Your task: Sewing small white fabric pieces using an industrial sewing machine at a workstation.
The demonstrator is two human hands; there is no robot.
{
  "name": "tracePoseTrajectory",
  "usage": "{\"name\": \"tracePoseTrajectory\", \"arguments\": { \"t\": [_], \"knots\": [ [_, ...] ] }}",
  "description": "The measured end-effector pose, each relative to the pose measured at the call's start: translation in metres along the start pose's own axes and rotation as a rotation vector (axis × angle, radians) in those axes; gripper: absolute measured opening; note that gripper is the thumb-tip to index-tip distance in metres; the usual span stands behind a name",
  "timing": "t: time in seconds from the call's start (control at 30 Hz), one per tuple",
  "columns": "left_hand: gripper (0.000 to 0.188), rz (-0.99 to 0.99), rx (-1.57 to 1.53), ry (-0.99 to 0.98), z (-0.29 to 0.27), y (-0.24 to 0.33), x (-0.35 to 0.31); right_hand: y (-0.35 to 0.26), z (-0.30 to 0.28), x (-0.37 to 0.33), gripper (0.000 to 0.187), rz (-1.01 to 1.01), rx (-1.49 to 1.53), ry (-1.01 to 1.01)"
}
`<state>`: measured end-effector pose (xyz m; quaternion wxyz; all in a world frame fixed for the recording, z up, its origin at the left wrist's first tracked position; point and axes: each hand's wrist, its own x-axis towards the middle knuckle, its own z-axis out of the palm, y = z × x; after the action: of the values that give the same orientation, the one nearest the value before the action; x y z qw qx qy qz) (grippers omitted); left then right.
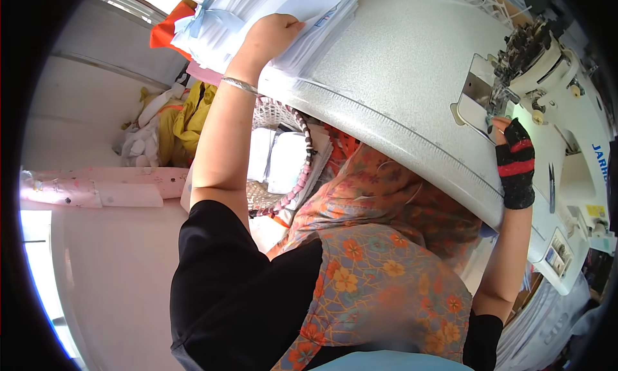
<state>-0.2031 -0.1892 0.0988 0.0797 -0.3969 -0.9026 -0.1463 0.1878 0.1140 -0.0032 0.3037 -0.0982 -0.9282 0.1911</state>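
At the far left of the sewing table, my left hand (273, 37) rests on a stack of white cloth pieces (309, 46). Its fingers are curled in and pinch at the top piece near a small printed mark. Beside it lies another white bundle tied with a pale blue strip (205, 18). My right hand (517, 161), in a black and red fingerless glove, is by the needle area of a white sewing machine (547, 81). Its thumb and fingertips are drawn together beside the metal needle plate (475, 104); whatever is between them is too small to make out.
Below the table edge stands a woven basket (302, 178) with white folded pieces inside. Small scissors or tweezers (552, 187) lie on the machine bed. White strips (479, 4) are heaped at the back. Yellow and white cloths (187, 123) hang at the left.
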Motion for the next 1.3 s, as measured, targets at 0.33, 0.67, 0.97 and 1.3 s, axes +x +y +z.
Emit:
{"name": "tracePoseTrajectory", "arguments": {
  "t": [0.33, 0.67, 0.97, 1.3],
  "knots": [
    [0.028, -0.034, 0.054, -0.037, 0.0, 0.001, 0.004, -0.002, 0.001, 0.002, 0.017, -0.007, 0.02, 0.014],
    [0.037, 0.333, -0.011, 0.006, -0.013, 0.074, -0.013, 0.0, 0.001, -0.004, 0.017, -0.004, 0.002, 0.039],
    [0.028, 0.731, -0.419, -0.34, 0.079, 0.223, -0.09, -0.056, -0.009, -0.013, 0.035, -0.024, 0.045, -0.022],
    [0.023, 0.9, -0.297, -0.059, 0.119, 0.238, -0.052, -0.057, 0.004, -0.034, 0.035, -0.038, -0.119, -0.04]
  ]
}}
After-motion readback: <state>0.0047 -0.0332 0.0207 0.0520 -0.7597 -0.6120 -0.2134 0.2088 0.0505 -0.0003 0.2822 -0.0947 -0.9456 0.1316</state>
